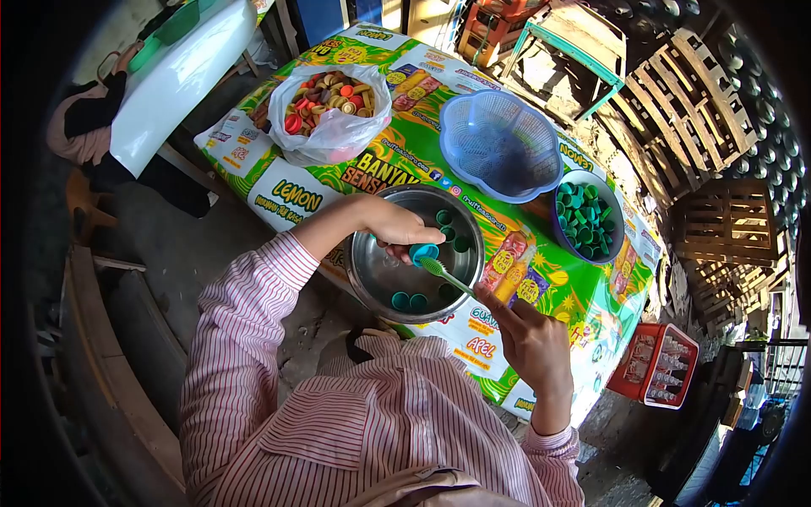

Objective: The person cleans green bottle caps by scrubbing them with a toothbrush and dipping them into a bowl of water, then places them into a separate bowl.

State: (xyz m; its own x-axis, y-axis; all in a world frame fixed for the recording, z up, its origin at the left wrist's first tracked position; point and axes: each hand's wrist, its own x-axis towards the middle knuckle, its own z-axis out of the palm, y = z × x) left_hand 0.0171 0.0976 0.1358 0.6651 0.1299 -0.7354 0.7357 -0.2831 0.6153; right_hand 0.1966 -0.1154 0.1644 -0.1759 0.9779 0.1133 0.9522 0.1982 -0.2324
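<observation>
Over a steel bowl (372, 283), my left hand (395, 226) pinches a teal bottle cap (423, 253) with its open side facing right. A toothbrush (446, 274) is gripped in my right hand (530, 342), its green bristles right at the cap's rim. Several more green caps (409, 301) lie on the bottom of the bowl, some near its front and some toward the right wall. Part of the bowl's left rim is hidden behind my left wrist.
A white plastic bag (338, 145) of mixed coloured caps, a blue basket (498, 144) and a bowl of green caps (585, 218) stand on the printed tablecloth (291, 196). A red crate (652, 366) of bottles sits beyond the right edge. Another person's arm (127, 63) shows upper left.
</observation>
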